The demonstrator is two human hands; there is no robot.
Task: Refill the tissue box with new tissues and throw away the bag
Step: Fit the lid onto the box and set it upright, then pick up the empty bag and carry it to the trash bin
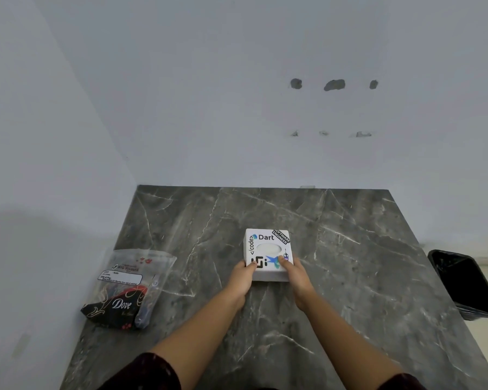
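Note:
A white square tissue box (267, 249) covered in stickers sits in the middle of the dark marble counter (350, 277), its oval slot facing up. My left hand (241, 280) grips its near left corner, thumb on top. My right hand (295, 275) grips its near right corner the same way. A clear plastic bag (133, 285) with a white label and a dark "Dove" pack inside lies at the counter's left edge, well apart from both hands.
A black bin (468, 282) lined with a dark bag stands on the floor off the counter's right side. White walls close the counter at the back and left.

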